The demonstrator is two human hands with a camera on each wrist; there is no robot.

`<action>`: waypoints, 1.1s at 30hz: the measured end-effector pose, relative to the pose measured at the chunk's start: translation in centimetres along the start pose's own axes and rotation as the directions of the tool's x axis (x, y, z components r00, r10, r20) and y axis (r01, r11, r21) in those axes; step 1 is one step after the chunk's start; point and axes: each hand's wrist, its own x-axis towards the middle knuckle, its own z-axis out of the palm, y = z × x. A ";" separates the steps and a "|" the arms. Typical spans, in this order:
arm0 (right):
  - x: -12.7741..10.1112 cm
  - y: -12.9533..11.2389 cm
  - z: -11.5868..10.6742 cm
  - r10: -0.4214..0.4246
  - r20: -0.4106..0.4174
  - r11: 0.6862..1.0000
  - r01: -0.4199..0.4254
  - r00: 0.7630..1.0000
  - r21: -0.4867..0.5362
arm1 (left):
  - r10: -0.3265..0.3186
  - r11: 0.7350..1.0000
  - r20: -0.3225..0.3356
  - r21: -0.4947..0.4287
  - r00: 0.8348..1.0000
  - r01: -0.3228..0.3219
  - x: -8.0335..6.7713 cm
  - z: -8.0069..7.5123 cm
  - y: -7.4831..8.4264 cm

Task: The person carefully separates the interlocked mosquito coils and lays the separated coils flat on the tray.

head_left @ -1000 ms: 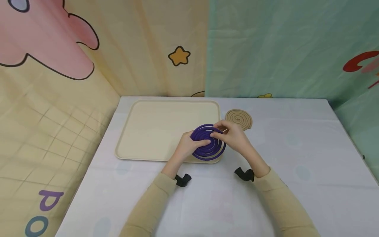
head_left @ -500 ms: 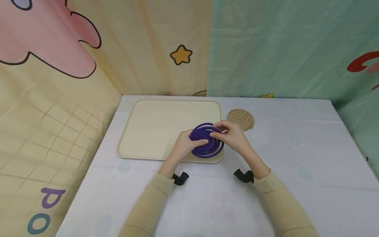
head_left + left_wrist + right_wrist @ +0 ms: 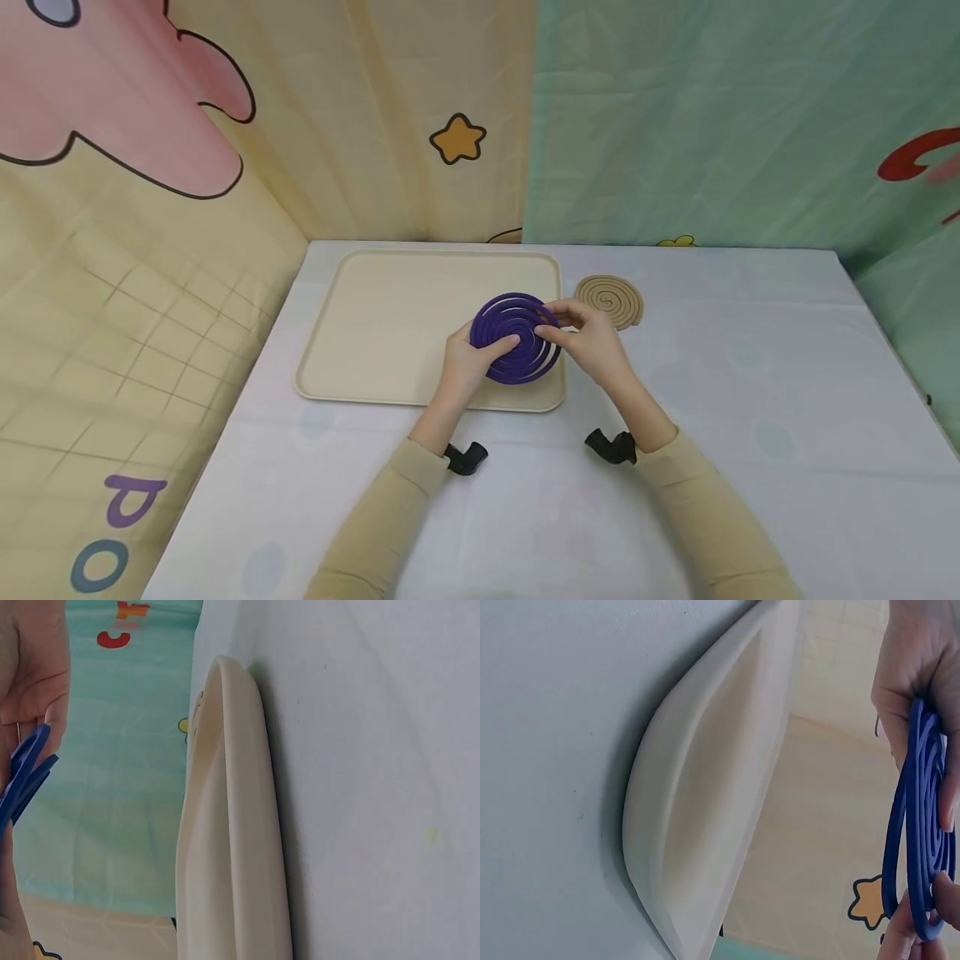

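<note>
- The flat purple spiral coil point(image 3: 516, 337), a thin disc of nested rings with slits between them, is lifted clear of the tray and tilted up towards the person, above the tray's near right corner; both wrist views show it edge-on with nothing under it.
- The left hand point(image 3: 471, 360) holds the coil from the near left side, its thumb pressed on the face close to the centre and its fingers curled behind the disc.
- The right hand point(image 3: 592, 337) pinches the coil's right rim between thumb and fingertips, clamped on the outer rings; in the right wrist view the fingers point(image 3: 943, 896) close round the ring edge.
- Judging by the two grips, one near the centre and one on the rim, the work in hand looks like easing interlocked spirals apart. The purple rings appear to be in one piece, no separate purple spiral lies anywhere, and whether the slits have begun to open I cannot tell, so the separating seems barely begun or not begun.
- The cream rectangular plastic tray point(image 3: 382, 321) with rounded corners and a low raised rim lies on the surface under and to the left of the hands, with nothing lying on it.
- A tan flat spiral coil point(image 3: 610, 301) rests on the surface just beside the tray's right edge, beyond the right hand and untouched.
- The white cloth-covered surface point(image 3: 750, 417) carries everything; cartoon-printed yellow and green backdrop sheets point(image 3: 675, 117) stand behind it.
</note>
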 end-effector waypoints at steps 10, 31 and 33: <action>0.1 0.4 -0.8 -0.041 0.084 0.995 0.048 0.996 -0.088 | -0.104 0.987 0.185 -0.103 0.977 0.125 -0.3 -0.6 0.1; 0.3 0.6 -1.0 0.021 0.061 0.997 -0.017 0.998 -0.070 | -0.082 0.924 0.154 -0.358 0.985 0.133 -0.1 -1.1 0.1; 0.3 0.9 -0.9 0.051 0.053 0.998 -0.049 0.997 -0.027 | -0.077 0.891 0.135 -0.435 0.988 0.129 -0.2 -1.1 0.0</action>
